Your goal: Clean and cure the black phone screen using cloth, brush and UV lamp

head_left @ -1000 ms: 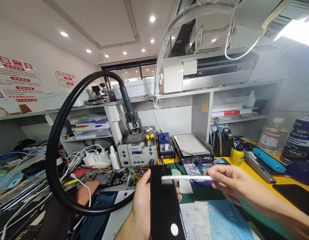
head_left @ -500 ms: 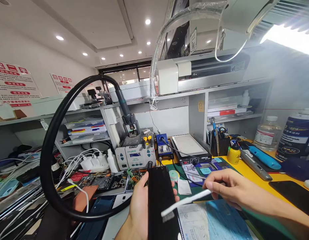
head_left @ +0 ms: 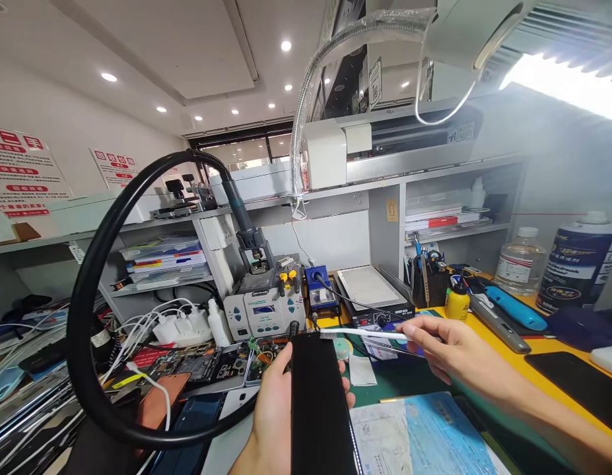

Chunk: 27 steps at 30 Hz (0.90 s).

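Black phone (head_left: pixel 319 402) sits in the left hand (head_left: pixel 274 409), held flat and lengthwise, far end pointing away from the person; fingers wrap under it, thumb up along its left edge, fingertips showing on the right edge. Right hand (head_left: pixel 447 349) pinches a white brush (head_left: pixel 365 334) by the handle, fingers closed narrow around it; brush lies roughly level, bristle end pointing left and resting at the phone's far end. Just right of the left hand: a small white square of paper (head_left: pixel 360 371) on the green mat (head_left: pixel 399 382), and nearer the person, below the right hand, a blue printed sheet (head_left: pixel 434 439). Beyond the phone's far end: a grey rework station (head_left: pixel 264 311) with a blue soldering unit (head_left: pixel 321 293) beside it and a flat hot plate (head_left: pixel 372 293) to their right. A thick black hose (head_left: pixel 95 277) loops wide on the left-hand side, over loose circuit boards (head_left: pixel 201 363) and white cables (head_left: pixel 152 323). Past the right hand: a yellow bottle (head_left: pixel 457 302), a tool holder (head_left: pixel 427 280), a blue-handled tool (head_left: pixel 513 310), a clear bottle (head_left: pixel 521 267) and a dark blue can (head_left: pixel 578 260) on the yellow table (head_left: pixel 573 409). Another dark phone (head_left: pixel 568 373) lies to the right of the right forearm.
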Each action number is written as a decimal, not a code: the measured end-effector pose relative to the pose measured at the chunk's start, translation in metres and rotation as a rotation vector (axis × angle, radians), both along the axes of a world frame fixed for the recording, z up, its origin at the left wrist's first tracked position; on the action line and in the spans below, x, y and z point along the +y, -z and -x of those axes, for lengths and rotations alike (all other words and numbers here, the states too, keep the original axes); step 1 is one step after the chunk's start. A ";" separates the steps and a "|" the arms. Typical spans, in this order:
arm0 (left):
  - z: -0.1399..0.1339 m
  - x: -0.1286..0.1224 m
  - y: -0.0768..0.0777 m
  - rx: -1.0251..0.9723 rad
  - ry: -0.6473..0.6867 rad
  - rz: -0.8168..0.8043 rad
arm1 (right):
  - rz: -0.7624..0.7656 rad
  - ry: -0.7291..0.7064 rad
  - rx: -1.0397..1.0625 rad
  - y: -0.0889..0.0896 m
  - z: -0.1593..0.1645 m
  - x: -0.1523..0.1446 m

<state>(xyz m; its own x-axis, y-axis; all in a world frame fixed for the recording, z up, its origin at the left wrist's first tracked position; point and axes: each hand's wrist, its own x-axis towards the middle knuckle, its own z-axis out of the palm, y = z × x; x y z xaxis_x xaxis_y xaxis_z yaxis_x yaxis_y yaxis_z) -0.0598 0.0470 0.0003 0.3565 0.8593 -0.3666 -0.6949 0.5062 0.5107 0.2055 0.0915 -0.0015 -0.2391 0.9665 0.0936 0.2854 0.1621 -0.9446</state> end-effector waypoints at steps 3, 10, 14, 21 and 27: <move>0.001 0.000 0.002 0.002 0.007 0.002 | -0.008 -0.060 -0.027 -0.001 0.000 -0.003; 0.001 0.005 0.007 0.003 -0.023 -0.009 | 0.084 -0.252 -0.141 -0.013 -0.003 -0.017; 0.002 0.006 0.009 -0.006 -0.016 -0.009 | 0.202 -0.357 -0.093 -0.015 -0.010 -0.018; 0.001 0.004 0.006 -0.006 -0.018 0.017 | 0.117 -0.126 0.223 -0.010 -0.007 -0.003; 0.002 0.004 0.004 -0.006 0.012 0.032 | 0.088 -0.042 0.198 0.005 -0.003 0.007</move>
